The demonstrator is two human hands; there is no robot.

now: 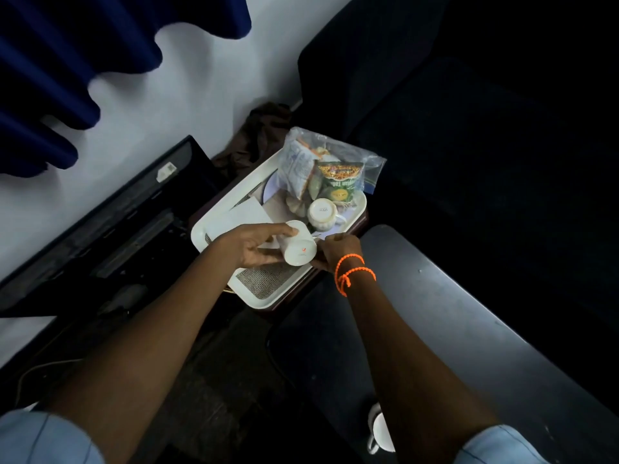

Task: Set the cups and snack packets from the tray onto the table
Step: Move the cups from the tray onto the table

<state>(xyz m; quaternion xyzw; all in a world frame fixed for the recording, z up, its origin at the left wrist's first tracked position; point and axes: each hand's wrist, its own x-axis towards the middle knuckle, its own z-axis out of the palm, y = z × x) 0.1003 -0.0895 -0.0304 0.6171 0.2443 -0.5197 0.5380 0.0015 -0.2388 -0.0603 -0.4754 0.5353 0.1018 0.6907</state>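
A white tray [214, 226] sits on a small dark stand in the middle of the head view. My left hand [254, 246] grips a white cup [299, 246] tipped on its side just above the tray's near half. My right hand [338, 251], with orange cords at the wrist, touches the same cup at its handle side. A second white cup [321, 214] stands upside down on the tray behind it. Snack packets [338, 182] in a clear plastic bag [301, 159] lie at the tray's far end. Another white cup [380, 428] stands on the dark table [452, 323] near my right elbow.
A woven mat [264, 279] and white paper [244, 209] lie on the tray. A black shelf unit [110, 222] runs along the white wall at left. Brown cloth [264, 128] is bunched behind the tray. A dark seat fills the right side. Blue curtain hangs top left.
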